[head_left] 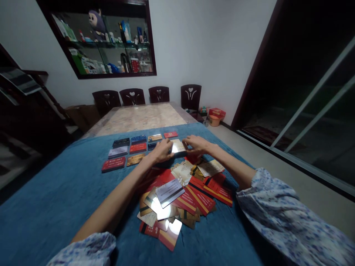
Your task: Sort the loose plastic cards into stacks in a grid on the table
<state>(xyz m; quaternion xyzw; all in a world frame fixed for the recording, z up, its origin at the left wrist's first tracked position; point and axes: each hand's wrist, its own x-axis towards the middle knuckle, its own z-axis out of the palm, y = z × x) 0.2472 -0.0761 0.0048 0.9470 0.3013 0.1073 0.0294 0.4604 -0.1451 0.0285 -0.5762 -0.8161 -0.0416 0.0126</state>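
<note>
Head view: the left hand (163, 150) and right hand (196, 144) have their fingers drawn in, pinching a pale card (177, 146) by its opposite ends. From that card, a loose card pile (191, 195) lies at six o'clock and neat card stacks (138, 148) at nine, on blue cloth (69, 192). Toward eleven, a wall cabinet (116, 76) holds a purple plush toy (97, 23) and red canister (134, 65); at two, a red package (217, 113) tops an orange tub (213, 121), whose inside is hidden.
</note>
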